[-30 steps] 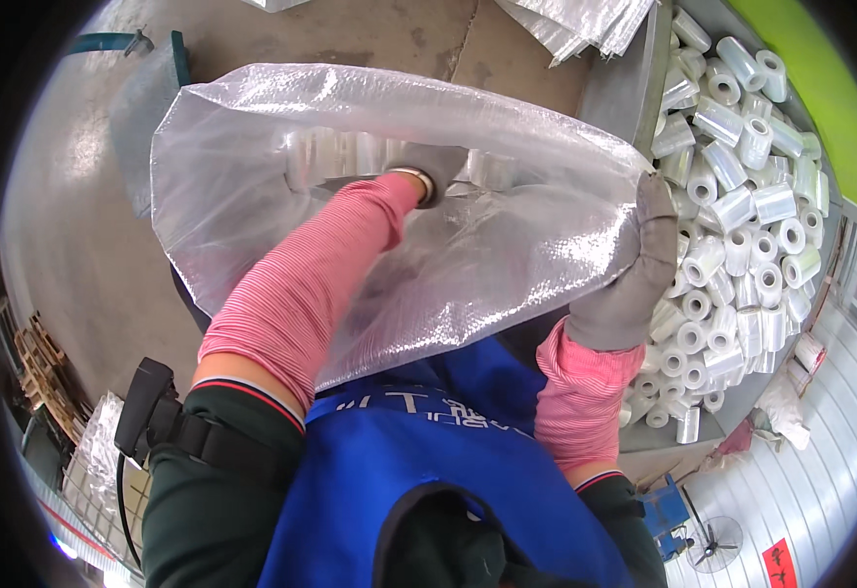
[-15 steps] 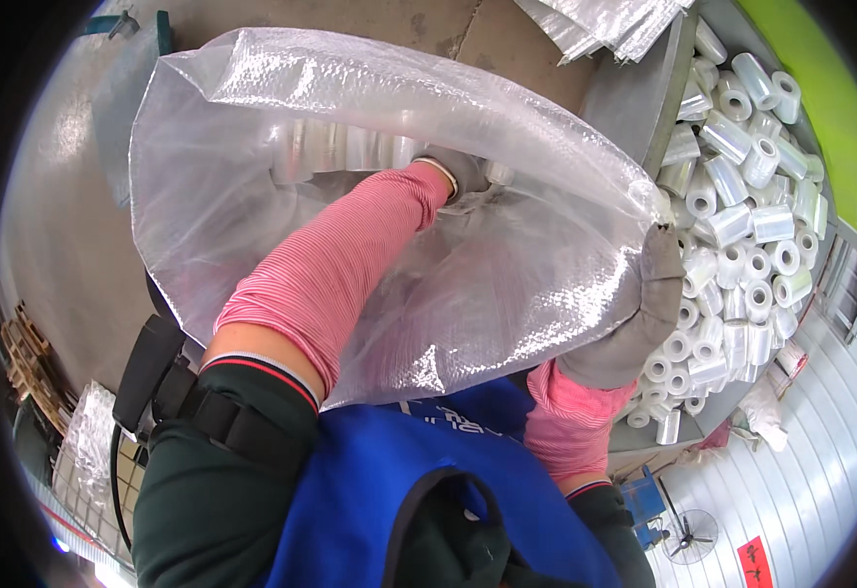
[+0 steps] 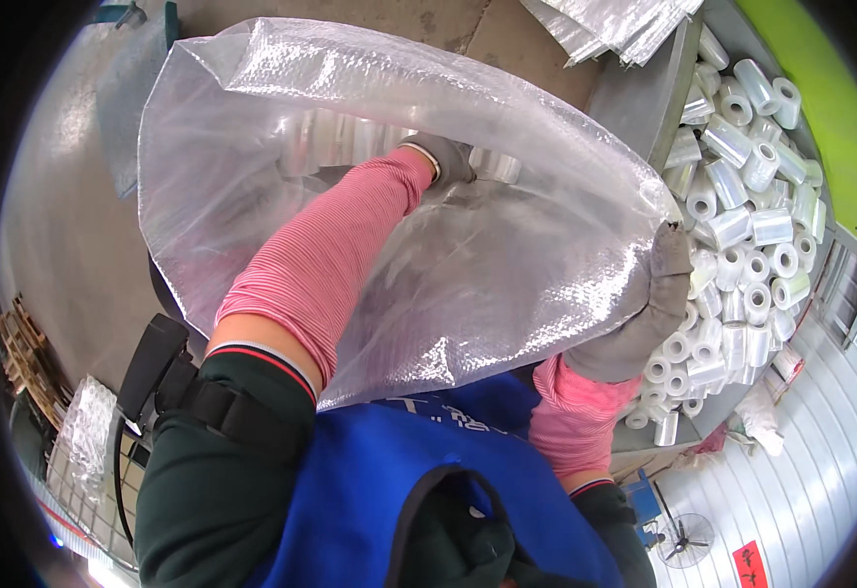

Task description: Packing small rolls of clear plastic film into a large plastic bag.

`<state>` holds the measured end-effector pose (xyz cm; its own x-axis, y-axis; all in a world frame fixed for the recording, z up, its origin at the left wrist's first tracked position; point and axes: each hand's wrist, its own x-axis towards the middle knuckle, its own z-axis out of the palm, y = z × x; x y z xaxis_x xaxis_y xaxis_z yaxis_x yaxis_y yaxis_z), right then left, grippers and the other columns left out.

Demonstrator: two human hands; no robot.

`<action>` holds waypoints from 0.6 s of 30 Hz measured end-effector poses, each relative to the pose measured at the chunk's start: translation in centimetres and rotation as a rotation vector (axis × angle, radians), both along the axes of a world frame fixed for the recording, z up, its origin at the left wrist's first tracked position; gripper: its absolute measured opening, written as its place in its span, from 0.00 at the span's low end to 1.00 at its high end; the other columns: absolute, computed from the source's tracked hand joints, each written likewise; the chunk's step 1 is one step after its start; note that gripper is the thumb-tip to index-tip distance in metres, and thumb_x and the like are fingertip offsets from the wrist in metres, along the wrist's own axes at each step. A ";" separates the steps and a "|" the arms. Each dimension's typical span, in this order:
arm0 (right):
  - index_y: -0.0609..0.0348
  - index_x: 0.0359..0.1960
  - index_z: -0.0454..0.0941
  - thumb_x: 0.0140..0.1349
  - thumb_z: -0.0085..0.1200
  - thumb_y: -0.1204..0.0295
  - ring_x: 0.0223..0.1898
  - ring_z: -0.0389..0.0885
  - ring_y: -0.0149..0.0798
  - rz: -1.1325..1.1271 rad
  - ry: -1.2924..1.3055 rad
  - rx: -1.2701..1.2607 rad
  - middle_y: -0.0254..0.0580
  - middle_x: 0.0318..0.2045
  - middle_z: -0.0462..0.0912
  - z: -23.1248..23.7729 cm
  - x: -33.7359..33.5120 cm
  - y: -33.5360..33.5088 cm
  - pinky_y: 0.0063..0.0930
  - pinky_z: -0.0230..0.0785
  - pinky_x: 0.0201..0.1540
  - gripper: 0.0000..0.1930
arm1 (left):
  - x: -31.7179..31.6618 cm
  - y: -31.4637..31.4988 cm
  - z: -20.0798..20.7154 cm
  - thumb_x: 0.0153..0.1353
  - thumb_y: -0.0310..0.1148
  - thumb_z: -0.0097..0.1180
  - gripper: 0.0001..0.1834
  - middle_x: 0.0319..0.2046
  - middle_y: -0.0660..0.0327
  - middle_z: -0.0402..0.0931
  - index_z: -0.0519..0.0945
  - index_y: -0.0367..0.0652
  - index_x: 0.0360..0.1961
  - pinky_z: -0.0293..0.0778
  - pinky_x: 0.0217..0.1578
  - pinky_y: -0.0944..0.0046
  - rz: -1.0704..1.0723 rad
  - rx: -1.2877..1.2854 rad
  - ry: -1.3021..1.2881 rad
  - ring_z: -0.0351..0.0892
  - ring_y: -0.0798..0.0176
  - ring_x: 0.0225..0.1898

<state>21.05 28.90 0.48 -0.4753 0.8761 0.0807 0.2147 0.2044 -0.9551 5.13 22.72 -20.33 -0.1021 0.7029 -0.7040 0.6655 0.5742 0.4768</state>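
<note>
A large translucent woven plastic bag [image 3: 516, 255] lies with its mouth spread wide in front of me. Inside it, a row of clear film rolls [image 3: 335, 140] lines the far side. My left hand [image 3: 448, 160], in a grey glove, reaches deep into the bag beside these rolls. More rolls [image 3: 495, 165] show just right of it. Its fingers are partly hidden, so whether they grip anything is unclear. My right hand [image 3: 644, 314], also gloved in grey, is closed on the bag's rim at the right.
A heap of clear film rolls [image 3: 742, 225] fills a grey bin [image 3: 634, 103] on the right. Folded silvery bags [image 3: 614, 24] lie at the far edge. A wire basket [image 3: 80, 480] and wooden pallets [image 3: 31, 358] are at the lower left; a fan [image 3: 683, 539] stands lower right.
My left hand has shifted slightly left and farther away inside the bag, exposing more of the rolls on its right. My right hand keeps its hold on the rim.
</note>
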 end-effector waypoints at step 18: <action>0.73 0.54 0.66 0.54 0.56 0.82 0.49 0.77 0.45 0.175 0.014 0.110 0.56 0.50 0.74 0.1 0.7 0.5 0.31 0.72 0.49 0.24 | 2.7 -0.5 -3.6 0.55 0.61 0.47 0.39 0.62 0.54 0.62 0.63 0.49 0.63 0.52 0.64 0.55 -0.004 0.177 0.169 0.56 0.52 0.65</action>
<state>21.79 29.37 0.57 -0.6175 0.7659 0.1790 0.1539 0.3408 -0.9274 7.81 22.22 -23.93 -0.2048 0.8143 -0.5431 0.7469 0.4887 0.4510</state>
